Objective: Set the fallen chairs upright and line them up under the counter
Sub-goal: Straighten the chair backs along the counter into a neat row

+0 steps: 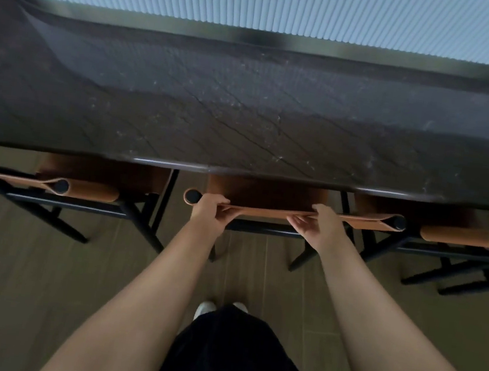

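Both hands are clenched round the tan back strap [270, 212] of the middle chair [267, 191], the left hand [209, 212] close to the strap's left post and the right hand [319, 227] a little past its middle. The chair stands upright straight ahead of the person. The strap's long axis runs left to right, parallel to the near edge of the tabletop [246, 109], so both hands are about equally near it. Any further push would probably go straight forward, with even pressure from both hands to keep the chair square. The tabletop is a broad slab of dark veined stone spanning the view, and behind it rises a pale pleated blind [258, 0]. Below lies a floor [13, 281] of brownish planks. The left chair [101, 175] and the right chair [445, 232] stand upright on either side, just beside the middle one but apart from it. Their brown seats are tucked under the tabletop's edge and their black legs are splayed on the floor. The middle chair's seat is likewise partly under that edge, so the task looks nearly done, and no fallen chair is in view. The pale toes of the person's shoes [206, 306] show between the arms.
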`<state>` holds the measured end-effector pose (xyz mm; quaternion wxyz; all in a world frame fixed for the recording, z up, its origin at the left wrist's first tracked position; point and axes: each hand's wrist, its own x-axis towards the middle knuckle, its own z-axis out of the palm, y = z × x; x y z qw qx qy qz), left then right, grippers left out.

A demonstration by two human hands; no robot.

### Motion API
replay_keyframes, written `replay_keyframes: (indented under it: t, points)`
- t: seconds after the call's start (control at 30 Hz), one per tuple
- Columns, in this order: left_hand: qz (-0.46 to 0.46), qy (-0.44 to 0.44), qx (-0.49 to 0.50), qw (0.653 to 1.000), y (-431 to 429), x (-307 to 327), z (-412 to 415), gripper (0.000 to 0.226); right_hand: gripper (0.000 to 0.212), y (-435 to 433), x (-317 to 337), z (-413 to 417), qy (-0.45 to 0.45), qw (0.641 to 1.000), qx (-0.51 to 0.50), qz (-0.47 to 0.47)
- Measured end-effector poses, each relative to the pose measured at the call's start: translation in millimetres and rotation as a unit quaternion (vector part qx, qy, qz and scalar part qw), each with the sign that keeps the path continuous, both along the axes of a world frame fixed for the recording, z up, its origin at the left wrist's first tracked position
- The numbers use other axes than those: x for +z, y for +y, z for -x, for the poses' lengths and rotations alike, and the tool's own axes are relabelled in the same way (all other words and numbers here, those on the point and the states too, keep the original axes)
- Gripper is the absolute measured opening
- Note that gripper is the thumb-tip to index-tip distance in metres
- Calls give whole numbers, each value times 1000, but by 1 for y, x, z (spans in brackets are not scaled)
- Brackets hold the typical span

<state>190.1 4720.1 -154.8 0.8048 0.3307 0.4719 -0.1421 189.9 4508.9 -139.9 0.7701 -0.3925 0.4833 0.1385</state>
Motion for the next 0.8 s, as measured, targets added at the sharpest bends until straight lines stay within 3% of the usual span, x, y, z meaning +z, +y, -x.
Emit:
replay_keyframes:
  t: [0.23,0.57,0.8]
  points:
    - [-41,21,13,999,27,-2,6,24,10,25,-6,4,-8,999,-20,-42]
    - [-12,13,17,1000,44,-2,-4,19,36,43,-7,-16,26,999,-41,-16]
    - [8,12,26,1000,41,5,-1,17,34,40,-4,-11,11,999,-35,-9]
